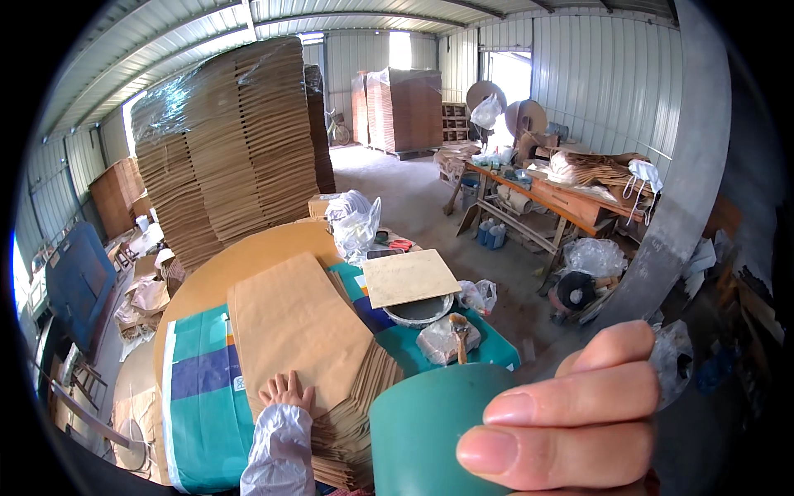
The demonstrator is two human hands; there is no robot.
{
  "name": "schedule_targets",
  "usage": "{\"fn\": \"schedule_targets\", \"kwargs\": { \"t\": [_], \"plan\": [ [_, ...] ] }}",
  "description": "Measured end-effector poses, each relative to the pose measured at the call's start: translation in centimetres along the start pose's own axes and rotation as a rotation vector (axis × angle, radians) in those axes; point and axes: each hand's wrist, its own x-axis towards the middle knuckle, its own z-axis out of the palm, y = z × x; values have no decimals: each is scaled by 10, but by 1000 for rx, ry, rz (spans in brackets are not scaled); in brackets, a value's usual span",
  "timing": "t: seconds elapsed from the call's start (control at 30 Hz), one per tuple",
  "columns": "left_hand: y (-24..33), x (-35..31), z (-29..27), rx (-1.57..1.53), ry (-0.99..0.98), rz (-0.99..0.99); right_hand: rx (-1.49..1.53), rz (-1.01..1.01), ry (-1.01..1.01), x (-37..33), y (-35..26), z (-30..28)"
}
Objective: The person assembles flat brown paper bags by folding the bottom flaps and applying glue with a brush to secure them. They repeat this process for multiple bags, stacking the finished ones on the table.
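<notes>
My left hand [287, 391], in a white sleeve, lies flat with its fingers spread on the near end of a stack of brown kraft paper bags or sheets [298, 322]. The stack's layered edges fan out at its right side. Very near the camera, my right hand [571, 405] has its fingers closed on a green cup-like cylinder [438, 430]; its lower part is cut off by the picture's edge. Just beyond the cylinder, a brush [460, 326] rests on a plastic-wrapped block [442, 341]. A pale board [409, 277] lies over a round basin [420, 311].
Teal-and-blue sheeting [207, 397] covers part of the round tabletop [223, 260]. A plastic bag [356, 223] and red-handled scissors [400, 245] sit at the far side. Tall cardboard stacks [240, 149] stand behind. To the right are a cluttered wooden bench [562, 202] and a grey pillar [682, 182].
</notes>
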Motion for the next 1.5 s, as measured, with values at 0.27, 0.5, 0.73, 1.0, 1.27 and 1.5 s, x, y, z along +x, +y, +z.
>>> {"fn": "schedule_targets", "kwargs": {
  "t": [0.27, 0.5, 0.73, 1.0, 1.27, 1.5],
  "plan": [
    [4, 3, 2, -1, 24, 33, 123, -237, 357, 6, 8, 29],
    [-1, -5, -5, -17, 6, 26, 130, -479, 121, 23, 14, -1],
    [1, -5, -3, -27, 0, 29, 36, -434, 166, 16, 13, 5],
    [-4, 0, 4, -12, 13, 30, -139, -3, 18, 16, -36, -14],
    [-4, -3, -4, -32, 9, 11, -129, -53, 24, 21, -29, -13],
    [2, -2, 6, -20, 106, 64, -126, -71, 70, 31, -24, -9]
  ]
}}
